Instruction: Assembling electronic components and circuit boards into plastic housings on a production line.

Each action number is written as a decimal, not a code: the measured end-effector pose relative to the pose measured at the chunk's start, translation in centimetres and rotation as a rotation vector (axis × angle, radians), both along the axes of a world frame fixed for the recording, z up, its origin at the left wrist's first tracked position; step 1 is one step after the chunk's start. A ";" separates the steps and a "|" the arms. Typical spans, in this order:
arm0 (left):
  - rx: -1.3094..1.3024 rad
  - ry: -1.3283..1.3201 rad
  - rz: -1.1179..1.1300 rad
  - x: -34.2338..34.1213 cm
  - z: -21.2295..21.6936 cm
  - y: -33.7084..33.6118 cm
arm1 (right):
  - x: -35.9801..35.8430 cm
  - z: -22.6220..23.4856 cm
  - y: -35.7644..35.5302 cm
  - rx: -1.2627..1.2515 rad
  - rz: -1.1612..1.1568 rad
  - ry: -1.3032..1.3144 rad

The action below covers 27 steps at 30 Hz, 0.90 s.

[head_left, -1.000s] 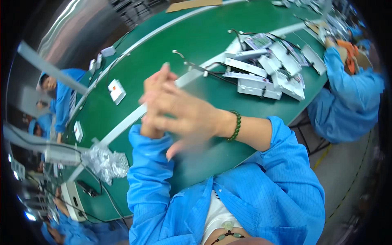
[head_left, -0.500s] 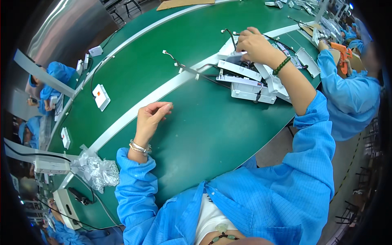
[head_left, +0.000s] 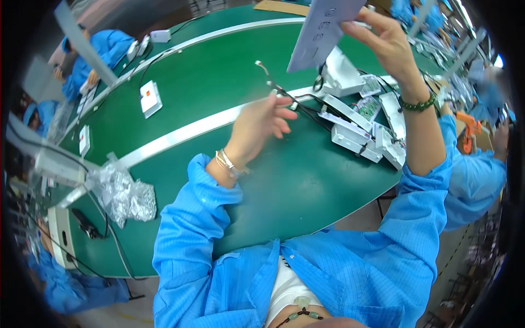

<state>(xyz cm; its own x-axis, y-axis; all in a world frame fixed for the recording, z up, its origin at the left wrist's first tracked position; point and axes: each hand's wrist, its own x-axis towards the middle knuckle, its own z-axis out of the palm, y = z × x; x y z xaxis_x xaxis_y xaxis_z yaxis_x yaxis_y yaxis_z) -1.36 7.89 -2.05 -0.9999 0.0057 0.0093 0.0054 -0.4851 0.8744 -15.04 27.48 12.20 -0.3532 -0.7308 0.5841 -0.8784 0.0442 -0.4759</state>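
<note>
My right hand (head_left: 387, 48) pinches a flat white panel (head_left: 324, 34) by its edge. Small dark marks show on the panel's face, and the top edge of the picture cuts it off. Below it lies a heap of white plastic housings (head_left: 353, 141), with green circuit boards (head_left: 367, 108) among them. My left hand (head_left: 259, 128) hovers over the bench with fingers apart and nothing in them. Just beyond its fingertips is a dark cable (head_left: 280, 91) with a white connector; whether they touch I cannot tell.
A white strip (head_left: 180, 136) runs across the green bench (head_left: 306, 186). A white box with an orange spot (head_left: 150, 99) lies past it. On the left are a clear plastic bag of small parts (head_left: 128, 197) and cables. Co-workers in blue sit left and right, one near an orange tool (head_left: 468, 131).
My right hand has risen from the heap with the white panel. My left hand has moved right and forward toward the cable, its fingers spreading. The whole view has shifted somewhat.
</note>
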 end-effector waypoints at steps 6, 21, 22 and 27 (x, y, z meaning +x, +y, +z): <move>-0.330 -0.124 0.085 6.0 0.4 -6.0 | 3.2 -4.6 -4.9 -0.002 0.120 -0.362; 0.446 -0.146 -0.146 8.9 -3.2 -4.8 | 11.3 -15.0 -0.6 0.043 0.047 -0.117; 0.426 -0.157 -0.109 8.9 -3.2 -4.8 | 10.2 -15.0 -0.3 0.150 -0.113 -0.601; 0.353 -0.215 0.014 8.7 -3.1 -4.8 | 8.8 -16.4 -3.8 0.201 -0.155 -1.428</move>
<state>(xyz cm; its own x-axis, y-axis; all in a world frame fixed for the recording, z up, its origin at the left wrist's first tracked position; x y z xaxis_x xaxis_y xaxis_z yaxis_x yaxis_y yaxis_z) 7.36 3.08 -5.13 -0.9793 0.0257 -0.2007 -0.1503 -0.7564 0.6366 -6.20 23.73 -4.20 -0.6169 -0.6575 -0.4325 0.3500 0.2630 -0.8991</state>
